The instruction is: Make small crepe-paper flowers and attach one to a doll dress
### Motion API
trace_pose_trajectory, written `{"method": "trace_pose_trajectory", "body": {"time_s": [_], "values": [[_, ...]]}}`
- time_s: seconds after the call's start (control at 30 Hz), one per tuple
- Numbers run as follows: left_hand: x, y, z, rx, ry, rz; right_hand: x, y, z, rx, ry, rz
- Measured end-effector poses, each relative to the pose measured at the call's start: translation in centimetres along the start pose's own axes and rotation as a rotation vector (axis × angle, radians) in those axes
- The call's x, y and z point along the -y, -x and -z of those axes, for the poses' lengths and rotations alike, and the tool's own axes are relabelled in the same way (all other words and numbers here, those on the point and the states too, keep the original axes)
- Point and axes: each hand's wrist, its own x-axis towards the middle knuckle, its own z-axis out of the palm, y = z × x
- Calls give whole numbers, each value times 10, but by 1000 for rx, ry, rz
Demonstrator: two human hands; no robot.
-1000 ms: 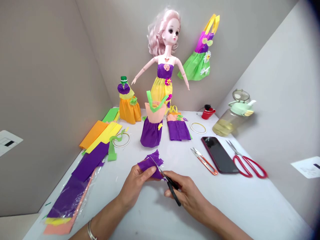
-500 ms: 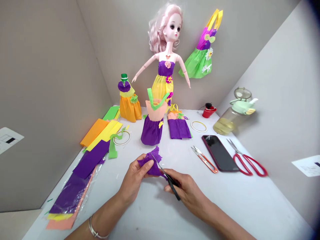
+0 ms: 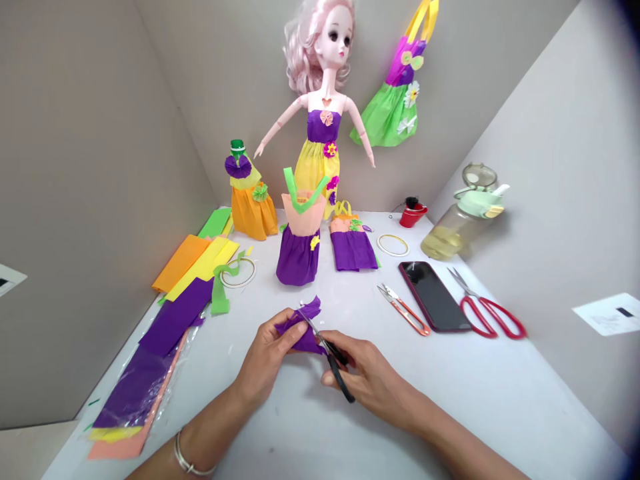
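Between thumb and fingers, my left hand pinches a crumpled piece of purple crepe paper above the table. My right hand grips black-handled scissors, a thumb and fingers at the handles. Their blades lie across the purple paper, pointing up and left past my left thumb. Part of the paper is hidden behind my left fingers. Just beyond my hands stands a small paper dress with a peach top, green straps and a purple skirt.
Folded crepe paper lies along the left. Rolls of tape, thread snips, a phone and red-handled scissors are on the right, near a bottle. A doll and an orange-skirted paper-dressed bottle stand behind.
The scissor blades look more closed across the purple paper, and its upper part has shifted. My view has tilted slightly, so the scene sits a little higher and further left.
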Motion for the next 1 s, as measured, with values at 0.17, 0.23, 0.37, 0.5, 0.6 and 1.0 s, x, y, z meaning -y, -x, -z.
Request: {"method": "trace_pose_trajectory", "body": {"time_s": [0.17, 0.23, 0.37, 0.5, 0.6, 1.0], "values": [[-5, 1, -2, 23, -16, 19, -3, 0, -1, 3, -19, 10], [-6, 1, -3, 25, -22, 21, -3, 0, -1, 5, -25, 17], [-6, 1, -3, 36, -28, 16, 0, 1, 0, 33, -55, 18], [-5, 1, -3, 32, -9, 19, -2, 0, -3, 29, -56, 14], [-4, 1, -2, 12, 6, 29, -6, 0, -4, 6, -35, 3], [-9, -5, 9, -105, -93, 35, 2, 10, 44, 162, 220, -119]]}}
